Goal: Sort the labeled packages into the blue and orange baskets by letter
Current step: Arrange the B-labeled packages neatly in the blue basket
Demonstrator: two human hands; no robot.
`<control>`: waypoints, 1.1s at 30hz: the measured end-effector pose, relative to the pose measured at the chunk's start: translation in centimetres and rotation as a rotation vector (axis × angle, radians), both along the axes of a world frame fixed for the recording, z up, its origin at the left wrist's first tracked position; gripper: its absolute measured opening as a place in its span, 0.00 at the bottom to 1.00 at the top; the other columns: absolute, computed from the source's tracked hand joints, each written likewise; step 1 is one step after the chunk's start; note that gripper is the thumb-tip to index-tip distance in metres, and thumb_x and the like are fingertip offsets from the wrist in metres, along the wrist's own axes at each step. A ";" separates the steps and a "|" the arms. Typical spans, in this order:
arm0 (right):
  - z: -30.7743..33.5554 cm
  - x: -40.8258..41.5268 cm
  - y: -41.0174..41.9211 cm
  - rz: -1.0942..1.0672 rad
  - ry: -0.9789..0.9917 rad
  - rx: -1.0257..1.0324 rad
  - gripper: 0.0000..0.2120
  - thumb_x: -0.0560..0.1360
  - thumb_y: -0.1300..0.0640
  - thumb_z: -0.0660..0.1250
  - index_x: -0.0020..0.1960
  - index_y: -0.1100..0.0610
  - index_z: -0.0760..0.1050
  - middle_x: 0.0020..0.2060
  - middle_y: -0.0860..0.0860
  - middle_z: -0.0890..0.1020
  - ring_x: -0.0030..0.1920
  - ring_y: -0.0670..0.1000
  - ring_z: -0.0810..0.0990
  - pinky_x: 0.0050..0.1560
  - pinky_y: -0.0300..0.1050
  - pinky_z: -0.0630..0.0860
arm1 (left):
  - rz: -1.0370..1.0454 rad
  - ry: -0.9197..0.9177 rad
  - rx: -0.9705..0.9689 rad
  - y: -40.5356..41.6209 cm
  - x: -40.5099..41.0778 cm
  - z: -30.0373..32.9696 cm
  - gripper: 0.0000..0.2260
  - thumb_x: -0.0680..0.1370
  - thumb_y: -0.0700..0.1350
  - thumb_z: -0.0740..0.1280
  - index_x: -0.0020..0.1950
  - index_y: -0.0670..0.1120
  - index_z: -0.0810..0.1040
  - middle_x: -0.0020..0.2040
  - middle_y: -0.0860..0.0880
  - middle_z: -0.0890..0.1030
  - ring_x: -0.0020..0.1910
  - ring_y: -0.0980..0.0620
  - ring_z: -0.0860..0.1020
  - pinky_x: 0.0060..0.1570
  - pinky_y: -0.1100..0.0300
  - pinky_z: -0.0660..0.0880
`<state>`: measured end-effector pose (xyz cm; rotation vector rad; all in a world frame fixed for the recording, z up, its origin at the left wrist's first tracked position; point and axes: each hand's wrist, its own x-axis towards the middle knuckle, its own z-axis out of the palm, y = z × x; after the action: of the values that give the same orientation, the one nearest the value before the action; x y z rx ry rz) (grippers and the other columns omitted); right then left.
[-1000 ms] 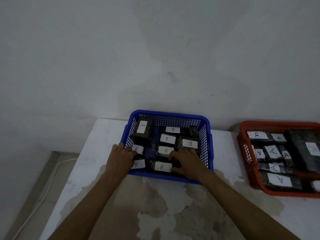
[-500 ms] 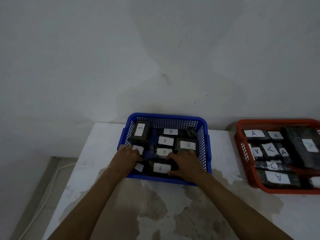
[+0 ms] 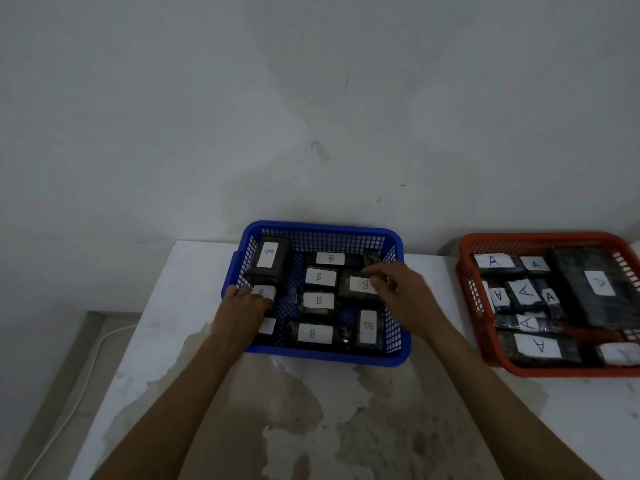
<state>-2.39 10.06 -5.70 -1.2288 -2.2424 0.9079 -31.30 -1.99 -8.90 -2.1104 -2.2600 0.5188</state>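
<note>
The blue basket (image 3: 322, 227) stands mid-table and holds several dark packages with white B labels. My left hand (image 3: 242, 311) reaches over its left wall, fingers curled on a small B package (image 3: 265, 292). My right hand (image 3: 403, 296) is over the right half, thumb and fingers pinched on the right end of a B package (image 3: 355, 284). Other B packages lie at the front (image 3: 313, 333) and front right (image 3: 367, 327). A bigger B package (image 3: 269, 256) leans in the back left corner. The orange basket (image 3: 540, 238) at the right holds several A packages (image 3: 526, 292).
The white table (image 3: 194, 289) has a worn brown patch (image 3: 311, 410) in front of the baskets. Both baskets stand against the grey wall (image 3: 311, 116). The table's left edge drops to a floor with a white cable (image 3: 79, 382).
My right hand has moved from the front B package back and right to another B package, uncovering the front right one. The left hand has stayed at the basket's left side.
</note>
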 end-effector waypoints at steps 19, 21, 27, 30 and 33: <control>0.3 0.7 0.7 -0.137 -0.268 0.144 0.11 0.76 0.46 0.67 0.55 0.49 0.80 0.46 0.47 0.85 0.48 0.51 0.79 0.54 0.50 0.69 | 0.034 -0.693 0.297 2.5 6.4 1.6 0.09 0.78 0.51 0.64 0.56 0.53 0.79 0.50 0.56 0.82 0.49 0.52 0.78 0.55 0.53 0.67; -0.1 -0.6 2.2 -0.142 -0.366 0.248 0.11 0.76 0.46 0.66 0.55 0.49 0.80 0.44 0.48 0.85 0.50 0.54 0.77 0.52 0.49 0.66 | 0.048 -0.726 0.298 2.9 6.4 1.1 0.11 0.78 0.50 0.64 0.60 0.52 0.78 0.52 0.53 0.82 0.51 0.50 0.77 0.57 0.50 0.69; -1.6 -3.7 5.7 0.131 -0.758 0.479 0.19 0.79 0.42 0.57 0.68 0.44 0.72 0.59 0.50 0.80 0.60 0.56 0.72 0.65 0.51 0.58 | 0.031 -0.785 0.324 6.2 5.4 0.0 0.16 0.79 0.49 0.64 0.66 0.46 0.75 0.62 0.47 0.79 0.61 0.47 0.75 0.65 0.46 0.69; -2.2 -4.5 7.1 0.238 -1.009 0.531 0.23 0.81 0.41 0.53 0.74 0.44 0.63 0.65 0.53 0.75 0.66 0.58 0.68 0.74 0.58 0.49 | -0.003 -0.805 0.319 8.0 4.7 -0.6 0.16 0.79 0.45 0.65 0.66 0.43 0.75 0.62 0.43 0.79 0.60 0.45 0.77 0.66 0.47 0.70; -1.7 -4.3 8.5 0.300 -1.106 0.567 0.22 0.79 0.40 0.56 0.71 0.44 0.68 0.63 0.52 0.78 0.68 0.58 0.67 0.76 0.60 0.44 | -0.017 -0.818 0.288 9.6 4.3 -1.2 0.17 0.79 0.45 0.64 0.67 0.41 0.74 0.64 0.42 0.78 0.61 0.45 0.76 0.67 0.52 0.69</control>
<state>-6.72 18.59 -7.44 -1.2586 -3.2152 -0.5317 -26.99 7.66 -10.11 -2.4429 -2.4107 -0.7769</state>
